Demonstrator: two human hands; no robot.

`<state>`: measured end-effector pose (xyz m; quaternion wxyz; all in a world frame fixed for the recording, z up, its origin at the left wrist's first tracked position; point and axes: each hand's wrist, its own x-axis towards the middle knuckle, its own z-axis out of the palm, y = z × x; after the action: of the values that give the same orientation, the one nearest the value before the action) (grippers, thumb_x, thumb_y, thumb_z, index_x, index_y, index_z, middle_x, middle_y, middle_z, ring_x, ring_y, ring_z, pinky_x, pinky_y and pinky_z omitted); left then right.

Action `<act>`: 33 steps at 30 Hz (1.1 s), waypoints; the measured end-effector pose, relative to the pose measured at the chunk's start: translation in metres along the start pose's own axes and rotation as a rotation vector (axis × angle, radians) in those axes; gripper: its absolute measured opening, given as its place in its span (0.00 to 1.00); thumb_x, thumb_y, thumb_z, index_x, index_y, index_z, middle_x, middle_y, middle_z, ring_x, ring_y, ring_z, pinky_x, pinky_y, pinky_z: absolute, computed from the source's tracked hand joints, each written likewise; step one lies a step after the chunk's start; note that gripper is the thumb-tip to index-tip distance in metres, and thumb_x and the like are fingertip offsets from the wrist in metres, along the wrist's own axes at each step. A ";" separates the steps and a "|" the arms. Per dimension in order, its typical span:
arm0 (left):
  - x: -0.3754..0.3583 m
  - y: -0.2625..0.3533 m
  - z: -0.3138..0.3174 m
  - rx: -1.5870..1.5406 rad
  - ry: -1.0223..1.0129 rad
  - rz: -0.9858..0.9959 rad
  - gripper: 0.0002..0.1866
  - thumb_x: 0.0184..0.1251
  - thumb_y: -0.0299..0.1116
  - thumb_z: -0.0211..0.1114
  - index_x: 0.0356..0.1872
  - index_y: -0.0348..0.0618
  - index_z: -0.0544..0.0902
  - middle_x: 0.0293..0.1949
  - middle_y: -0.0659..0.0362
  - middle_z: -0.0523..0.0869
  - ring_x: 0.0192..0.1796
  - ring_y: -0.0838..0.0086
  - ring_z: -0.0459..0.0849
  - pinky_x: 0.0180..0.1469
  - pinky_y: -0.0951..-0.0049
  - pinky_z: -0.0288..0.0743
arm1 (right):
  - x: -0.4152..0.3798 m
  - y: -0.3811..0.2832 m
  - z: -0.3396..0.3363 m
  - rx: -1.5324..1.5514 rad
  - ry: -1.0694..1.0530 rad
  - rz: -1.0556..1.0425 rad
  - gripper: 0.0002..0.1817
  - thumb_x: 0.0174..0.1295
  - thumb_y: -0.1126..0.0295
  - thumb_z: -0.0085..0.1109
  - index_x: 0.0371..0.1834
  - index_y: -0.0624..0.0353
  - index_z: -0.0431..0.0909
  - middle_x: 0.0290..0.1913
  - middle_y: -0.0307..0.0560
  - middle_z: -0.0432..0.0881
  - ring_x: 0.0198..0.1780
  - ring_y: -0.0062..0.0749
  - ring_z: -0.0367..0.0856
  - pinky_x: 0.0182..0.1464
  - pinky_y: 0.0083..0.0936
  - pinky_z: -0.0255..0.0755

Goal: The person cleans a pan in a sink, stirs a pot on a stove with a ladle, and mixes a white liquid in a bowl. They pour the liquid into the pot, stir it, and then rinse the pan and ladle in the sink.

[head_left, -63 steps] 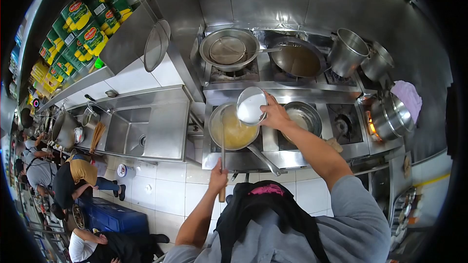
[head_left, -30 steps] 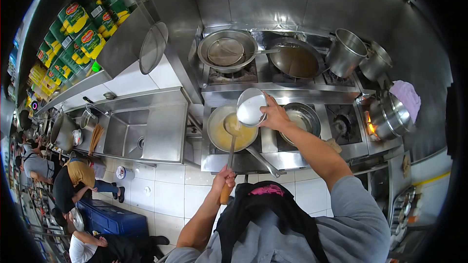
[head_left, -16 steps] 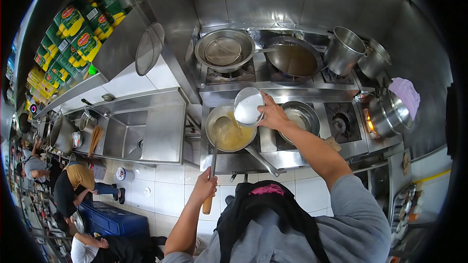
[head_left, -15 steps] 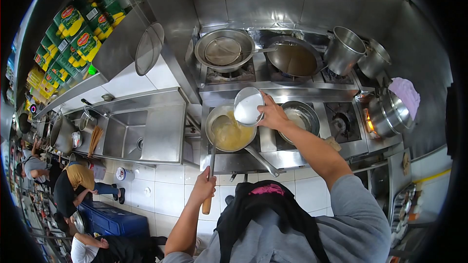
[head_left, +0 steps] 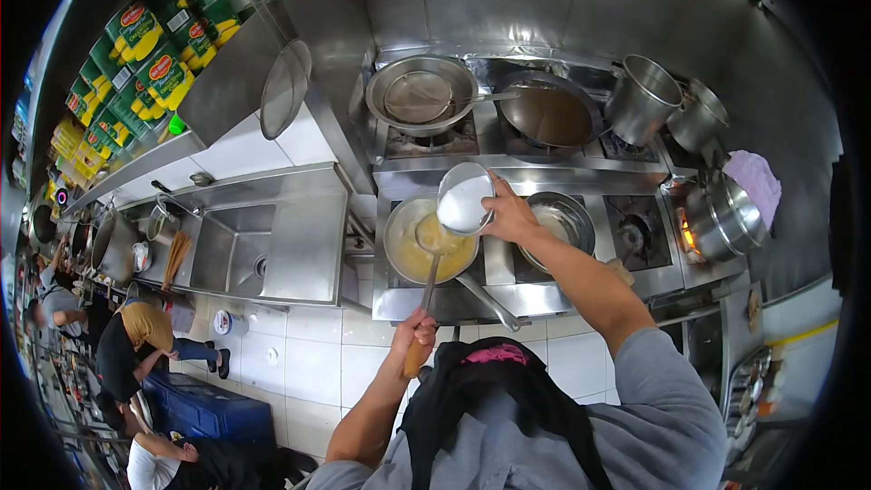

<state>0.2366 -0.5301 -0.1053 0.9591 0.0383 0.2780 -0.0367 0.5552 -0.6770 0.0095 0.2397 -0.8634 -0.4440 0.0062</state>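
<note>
My left hand (head_left: 415, 334) is wrapped round the wooden handle of a long metal ladle (head_left: 432, 279). The ladle's bowl sits in yellow liquid (head_left: 419, 261) inside a wok-like pan (head_left: 391, 251) on the front left burner. Above the pan's right side, my right hand (head_left: 510, 211) grips a bowl (head_left: 465, 201) by its rim. White contents, whose kind I cannot make out, show in this bowl, which is tilted toward the pan. The pan's metal handle (head_left: 488, 302) points toward me, and neither hand touches it.
Right of the pan is another pan (head_left: 564, 227). Behind stand a basin with a strainer (head_left: 417, 95), a dark wok (head_left: 549, 113) and tall pots (head_left: 642, 95). A flame (head_left: 687, 231) burns beside the right-hand pot. A sink (head_left: 236, 240) and people (head_left: 136, 345) are at left.
My left hand has moved to the right, swinging the ladle's handle with it. The ladle's bowl has shifted right in the yellow liquid. My right hand and its bowl stay nearly still.
</note>
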 end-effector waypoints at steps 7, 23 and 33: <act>-0.056 0.018 0.059 0.889 0.311 0.116 0.14 0.76 0.35 0.56 0.59 0.49 0.71 0.25 0.62 0.74 0.19 0.81 0.70 0.18 0.77 0.68 | -0.002 0.005 0.000 0.000 -0.004 -0.001 0.24 0.34 0.58 0.83 0.33 0.55 0.82 0.81 0.56 0.50 0.76 0.61 0.60 0.63 0.47 0.75; 0.008 0.031 0.011 2.329 0.538 0.728 0.30 0.72 0.38 0.57 0.72 0.41 0.65 0.32 0.40 0.87 0.35 0.43 0.86 0.40 0.46 0.79 | -0.017 0.010 0.000 0.307 0.222 0.103 0.29 0.28 0.65 0.88 0.22 0.61 0.70 0.76 0.68 0.60 0.66 0.60 0.74 0.60 0.40 0.76; -0.045 0.016 0.027 2.669 0.462 0.580 0.34 0.63 0.27 0.60 0.73 0.58 0.68 0.36 0.48 0.84 0.34 0.53 0.88 0.36 0.53 0.82 | -0.034 0.012 -0.013 0.291 0.216 0.101 0.26 0.29 0.65 0.87 0.23 0.62 0.75 0.78 0.63 0.58 0.62 0.55 0.79 0.57 0.36 0.78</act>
<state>0.2146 -0.5148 -0.0579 0.1026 0.9785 0.1659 -0.0662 0.5470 -0.7143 0.0090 0.4078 -0.8364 -0.3662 -0.0105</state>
